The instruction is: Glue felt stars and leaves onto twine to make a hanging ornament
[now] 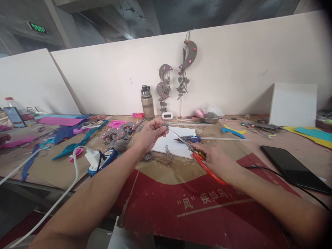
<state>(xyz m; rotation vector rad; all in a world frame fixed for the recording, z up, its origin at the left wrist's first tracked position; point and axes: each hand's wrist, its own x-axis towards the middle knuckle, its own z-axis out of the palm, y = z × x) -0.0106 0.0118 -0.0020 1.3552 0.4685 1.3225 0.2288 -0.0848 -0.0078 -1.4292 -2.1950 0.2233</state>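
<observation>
Between the thumb and fingers of my left hand (pixel 153 134) is a small grey piece (pixel 166 125), mostly covered by the fingertips, so its shape is unclear. My right hand (pixel 220 159) grips red-handled scissors (pixel 206 168), whose metal blades point up and left. The blade tips reach the grey piece at my left fingertips; I cannot tell whether they touch it. Below lies a white sheet (pixel 160 144), with a bunch of grey cord (pixel 169 157) at its front edge. Behind the scissors rests a dark blue tool (pixel 195 139) with a long whitish stick, resembling a glue gun.
Left of my hands are grey yarn (pixel 120 145), pink-dotted grey pieces (pixel 114 134) and a blue-white power strip (pixel 109 155). A bottle (pixel 147 105) stands behind, near hanging grey moon ornaments (pixel 191 55). A black phone (pixel 293 166) with a cable lies right. Another person's hand (pixel 4 138) shows far left.
</observation>
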